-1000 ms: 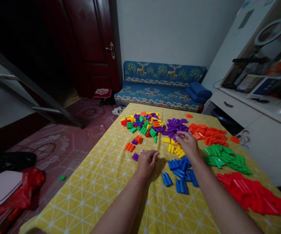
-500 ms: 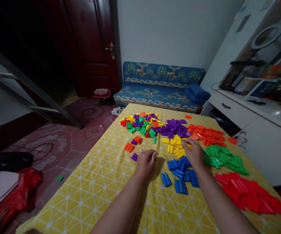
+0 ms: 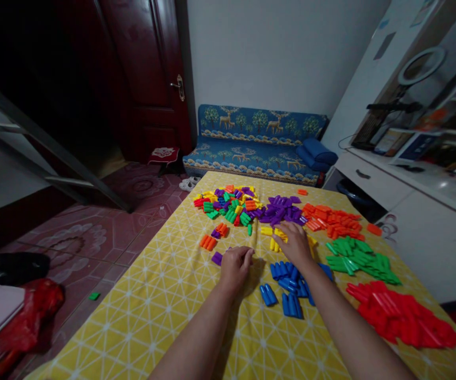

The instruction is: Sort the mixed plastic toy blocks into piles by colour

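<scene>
Closed fingers on my left hand (image 3: 235, 268) rest at the middle of the table, and whatever they may hold is hidden. A purple plastic piece (image 3: 217, 258) lies just beyond its knuckles. My right hand (image 3: 292, 244) reaches over the small pile of yellow pieces (image 3: 274, 244), fingers apart and bent down, covering most of that pile. Below its wrist is a group of blue pieces (image 3: 291, 277). Two orange pieces (image 3: 208, 242) with a purple one between them lie ahead of my left hand.
A mixed-colour heap (image 3: 231, 203) is at the table's far left. Purple (image 3: 280, 210), orange (image 3: 333, 220), green (image 3: 364, 259) and red piles (image 3: 402, 314) run down the right side. A patterned blue sofa (image 3: 252, 142) stands behind the yellow tablecloth (image 3: 164, 301); a green piece (image 3: 94, 296) is on the floor.
My right hand has moved left across the yellow pile, and its fingers have spread. My left hand stays in nearly the same place. The view has shifted slightly.
</scene>
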A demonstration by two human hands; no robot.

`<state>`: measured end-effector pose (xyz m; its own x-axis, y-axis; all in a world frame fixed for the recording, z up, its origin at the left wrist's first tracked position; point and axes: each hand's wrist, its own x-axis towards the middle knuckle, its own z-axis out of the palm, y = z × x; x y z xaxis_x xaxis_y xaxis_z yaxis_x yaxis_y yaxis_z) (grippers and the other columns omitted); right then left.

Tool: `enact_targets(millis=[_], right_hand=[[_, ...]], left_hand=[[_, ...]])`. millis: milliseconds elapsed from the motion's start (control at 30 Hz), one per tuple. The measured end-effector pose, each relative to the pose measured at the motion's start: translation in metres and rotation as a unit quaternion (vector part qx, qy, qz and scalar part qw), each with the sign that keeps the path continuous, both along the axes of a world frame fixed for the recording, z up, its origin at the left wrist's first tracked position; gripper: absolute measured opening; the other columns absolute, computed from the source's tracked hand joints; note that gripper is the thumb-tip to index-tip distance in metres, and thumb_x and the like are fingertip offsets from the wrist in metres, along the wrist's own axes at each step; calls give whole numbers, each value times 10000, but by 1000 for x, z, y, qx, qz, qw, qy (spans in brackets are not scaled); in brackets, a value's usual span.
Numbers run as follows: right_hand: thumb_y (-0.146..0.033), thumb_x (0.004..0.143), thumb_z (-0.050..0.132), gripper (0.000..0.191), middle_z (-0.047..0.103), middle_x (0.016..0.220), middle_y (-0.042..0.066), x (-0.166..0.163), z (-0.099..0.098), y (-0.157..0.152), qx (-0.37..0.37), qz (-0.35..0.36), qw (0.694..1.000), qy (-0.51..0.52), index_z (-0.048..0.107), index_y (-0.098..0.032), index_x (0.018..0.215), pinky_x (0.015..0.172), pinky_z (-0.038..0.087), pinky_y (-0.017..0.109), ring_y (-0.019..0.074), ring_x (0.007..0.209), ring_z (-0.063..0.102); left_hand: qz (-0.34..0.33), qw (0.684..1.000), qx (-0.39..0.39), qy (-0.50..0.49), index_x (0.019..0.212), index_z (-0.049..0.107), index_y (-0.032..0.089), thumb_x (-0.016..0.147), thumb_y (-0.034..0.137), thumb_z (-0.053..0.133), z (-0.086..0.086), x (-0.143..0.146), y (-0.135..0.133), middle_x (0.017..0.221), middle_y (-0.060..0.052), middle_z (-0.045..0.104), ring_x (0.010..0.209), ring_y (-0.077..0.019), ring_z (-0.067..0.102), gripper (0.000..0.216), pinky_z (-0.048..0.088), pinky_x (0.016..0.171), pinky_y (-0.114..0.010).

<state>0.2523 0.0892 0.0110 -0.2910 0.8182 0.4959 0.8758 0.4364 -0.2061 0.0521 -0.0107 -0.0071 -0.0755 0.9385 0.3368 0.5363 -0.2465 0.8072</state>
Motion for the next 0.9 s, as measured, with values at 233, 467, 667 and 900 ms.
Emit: enact_targets(millis=[233, 467, 667, 900], right_hand=[[-334, 916, 489, 285, 705, 1024, 77, -13, 14, 20, -70, -19, 992, -102, 753, -228, 943, 935, 355, 452, 273, 1018, 526], [-305, 920, 462, 318, 667, 1126, 108, -18, 8, 51, -82, -28, 988, -126, 717, -228, 1093, 979, 309, 526, 307, 1062, 512], [-286, 914, 457, 319, 669, 1135, 137, -12, 9, 81, -94, -28, 988, -123, 722, -186, 1062, 985, 308, 520, 318, 1068, 532], [-230, 885, 455, 388, 634, 1291, 99, 14, 14, 103, -122, -18, 991, -48, 658, -191, 1213, 1032, 362, 459, 273, 1170, 552]], left_hand=[[3, 1000, 6, -19, 788, 709, 185, 940, 336, 459, 3, 1, 0, 673, -35, 695, 673, -168, 624, 330, 415, 667, -275], [2, 1000, 3, -8, 714, 687, 185, 925, 292, 479, 7, 1, 0, 660, -31, 685, 658, -161, 615, 316, 411, 675, -276], [1, 1000, -4, 10, 701, 684, 190, 930, 298, 467, 5, 2, 2, 668, -38, 684, 673, -167, 616, 333, 409, 682, -280], [-1, 1000, 4, 13, 740, 692, 194, 935, 312, 466, 3, 1, 2, 676, -34, 683, 673, -168, 611, 321, 397, 680, -284]])
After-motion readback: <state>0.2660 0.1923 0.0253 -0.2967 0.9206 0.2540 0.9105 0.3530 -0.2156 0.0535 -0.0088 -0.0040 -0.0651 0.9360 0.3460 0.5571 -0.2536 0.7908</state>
